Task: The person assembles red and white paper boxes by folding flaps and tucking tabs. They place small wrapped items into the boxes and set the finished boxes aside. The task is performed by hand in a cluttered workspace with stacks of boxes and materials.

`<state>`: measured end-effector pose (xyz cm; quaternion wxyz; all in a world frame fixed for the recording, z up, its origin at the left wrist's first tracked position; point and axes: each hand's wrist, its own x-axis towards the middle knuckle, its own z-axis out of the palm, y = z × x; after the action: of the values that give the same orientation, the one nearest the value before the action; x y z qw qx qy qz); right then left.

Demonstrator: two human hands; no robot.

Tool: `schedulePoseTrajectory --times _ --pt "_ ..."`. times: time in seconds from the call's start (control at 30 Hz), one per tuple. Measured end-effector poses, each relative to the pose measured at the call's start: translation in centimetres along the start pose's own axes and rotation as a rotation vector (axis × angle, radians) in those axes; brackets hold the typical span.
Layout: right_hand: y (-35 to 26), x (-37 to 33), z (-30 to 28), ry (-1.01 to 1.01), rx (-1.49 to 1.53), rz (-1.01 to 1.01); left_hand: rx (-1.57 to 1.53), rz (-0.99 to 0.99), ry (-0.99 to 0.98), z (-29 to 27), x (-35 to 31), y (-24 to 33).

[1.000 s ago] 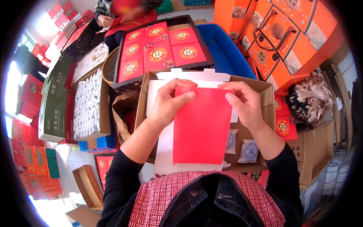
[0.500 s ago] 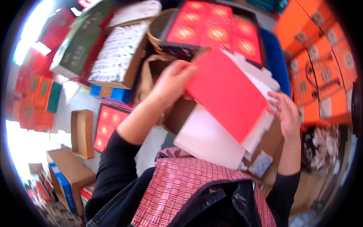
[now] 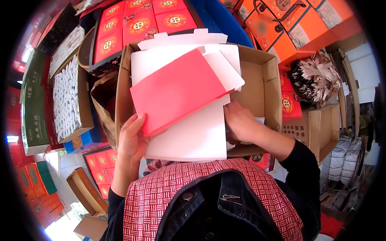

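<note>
L hand (image 3: 132,138) grip pinching red sheet (image 3: 177,90) + white card (image 3: 189,132) at edge | R hand (image 3: 240,120) grip on card's other side, fingers hidden, can't tell | risk: sheet tilted, may slide off into carton (image 3: 261,86)

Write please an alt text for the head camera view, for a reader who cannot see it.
A person's left hand holds a red card sheet lying on flat white cardboard over an open brown carton, while the right hand reaches into the carton beside the sheets. Red patterned boxes and orange boxes lie around.
</note>
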<state>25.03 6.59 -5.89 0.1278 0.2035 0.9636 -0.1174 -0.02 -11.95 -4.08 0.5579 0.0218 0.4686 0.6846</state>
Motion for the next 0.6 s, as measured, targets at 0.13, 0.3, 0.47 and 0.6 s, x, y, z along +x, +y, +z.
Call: schedulePoseTrajectory --times 0.13,0.3,0.47,0.6 --pt "4.6 -4.7 -7.9 -0.062 0.156 -0.114 0.044 0.013 0.049 -0.3 -0.2 -0.3" --pt "4.6 -3.5 -16.2 0.389 -0.022 -0.056 0.032 0.015 -0.068 -1.2 -0.2 -0.7" --pt "1.9 -0.4 -19.2 0.403 0.085 -0.475 0.009 0.064 -0.152 -0.4 -0.3 -0.4" --pt "1.8 -1.1 -19.3 0.947 0.665 -0.303 -0.100 0.119 -0.198 -1.9 -0.7 -1.1"
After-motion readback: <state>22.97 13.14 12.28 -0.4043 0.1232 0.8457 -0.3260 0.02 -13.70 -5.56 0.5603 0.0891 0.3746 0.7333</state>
